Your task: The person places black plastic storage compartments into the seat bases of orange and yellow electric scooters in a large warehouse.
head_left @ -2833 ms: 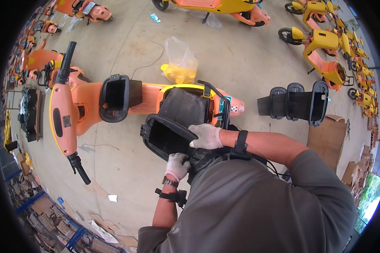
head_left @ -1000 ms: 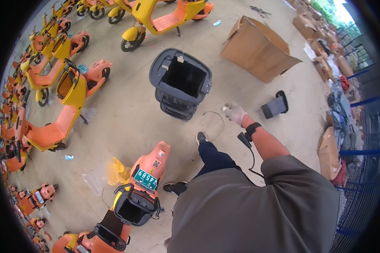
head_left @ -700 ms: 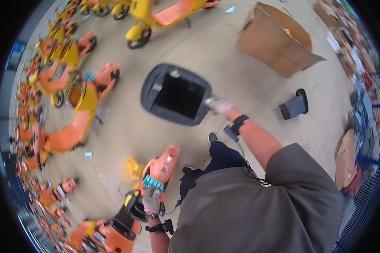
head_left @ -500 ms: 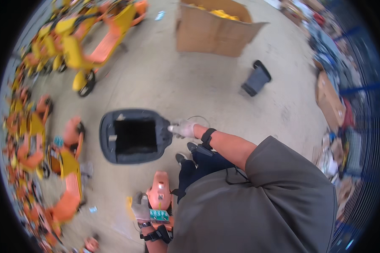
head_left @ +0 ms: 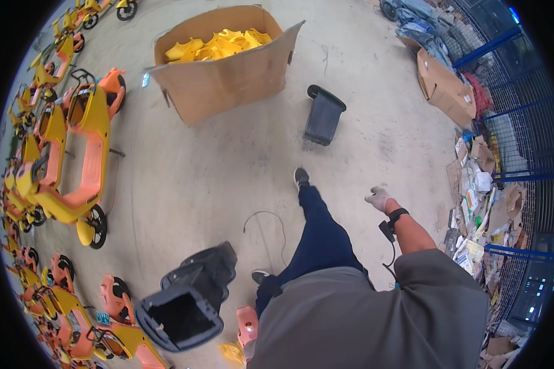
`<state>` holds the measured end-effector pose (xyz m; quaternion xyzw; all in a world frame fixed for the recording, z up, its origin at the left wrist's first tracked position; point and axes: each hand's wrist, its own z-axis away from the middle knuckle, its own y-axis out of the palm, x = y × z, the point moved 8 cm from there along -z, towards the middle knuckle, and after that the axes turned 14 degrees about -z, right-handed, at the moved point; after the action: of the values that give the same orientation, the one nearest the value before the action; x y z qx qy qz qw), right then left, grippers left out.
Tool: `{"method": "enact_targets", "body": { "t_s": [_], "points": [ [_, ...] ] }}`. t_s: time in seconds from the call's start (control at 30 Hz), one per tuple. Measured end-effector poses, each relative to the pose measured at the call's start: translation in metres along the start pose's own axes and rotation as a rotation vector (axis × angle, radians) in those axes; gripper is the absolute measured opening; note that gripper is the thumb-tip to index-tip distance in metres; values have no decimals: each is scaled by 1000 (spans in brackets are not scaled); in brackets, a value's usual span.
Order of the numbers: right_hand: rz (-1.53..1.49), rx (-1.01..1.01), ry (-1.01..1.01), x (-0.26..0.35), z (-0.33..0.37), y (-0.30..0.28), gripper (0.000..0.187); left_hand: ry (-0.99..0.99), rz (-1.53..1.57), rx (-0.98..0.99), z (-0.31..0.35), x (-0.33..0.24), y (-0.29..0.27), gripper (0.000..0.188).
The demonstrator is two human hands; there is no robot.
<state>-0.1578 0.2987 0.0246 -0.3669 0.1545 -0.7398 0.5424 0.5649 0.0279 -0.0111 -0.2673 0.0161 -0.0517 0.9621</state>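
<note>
My right hand [head_left: 380,198], in a pale glove, is out at my right side over the concrete floor. Its fingers are loosely bent and apart, holding nothing. A dark strap with a small device sits at that wrist. My left hand is out of sight. At lower left, a dark grey plastic tub [head_left: 188,301] is tilted, its rectangular opening facing up; whether anything supports it cannot be made out. Beside my left leg are an orange scooter part [head_left: 247,324] and a yellow piece [head_left: 231,353], both partly cut off or covered. A thin cable [head_left: 268,213] lies curved near my feet.
Ahead, a large cardboard box [head_left: 228,89] holds several yellow plastic shells [head_left: 224,46]. A similar dark tub [head_left: 324,117] lies beyond my forward foot. Yellow and orange scooters [head_left: 89,147] line the left. Cardboard and scrap [head_left: 480,197] line the mesh fence on the right.
My right hand has let go of the dark tub's rim and swung right. The tub now appears lower left and tilted. My left hand has left the view, and one leg has stepped forward.
</note>
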Motion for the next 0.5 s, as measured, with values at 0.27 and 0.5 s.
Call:
{"method": "enact_targets", "body": {
  "t_s": [0.27, 0.5],
  "points": [
    [15, -109, -122, 54, -322, -90, 73, -174, 0, -71, -20, -233, -68, 23],
    [-117, 257, -204, 53, -558, -40, 75, -188, -388, 96, 51, -302, -146, 22]
  ]
}}
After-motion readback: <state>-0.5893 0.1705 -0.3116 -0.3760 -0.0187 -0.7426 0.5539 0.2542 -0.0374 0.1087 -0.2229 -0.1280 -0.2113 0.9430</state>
